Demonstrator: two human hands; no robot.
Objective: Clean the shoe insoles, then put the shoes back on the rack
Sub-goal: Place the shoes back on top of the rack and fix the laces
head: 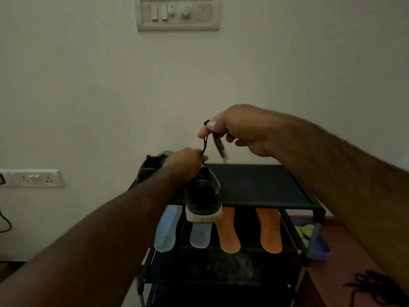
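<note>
Shoe [202,193]: black upper, white sole; black lace [205,144]

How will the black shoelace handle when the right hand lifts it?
Probably floppy: the shoelace curves loosely between the right hand and the black shoe, its tip dangling. Likely light, since a fingertip pinch alone holds it.

A pale wall [88,96] carries a switch panel [178,13] high up and a socket plate [33,178] low on the left above a dark cable [6,220], while a blue tub [318,247] holding a yellow-green cloth [306,231] sits on the reddish floor [345,251] at right.
</note>
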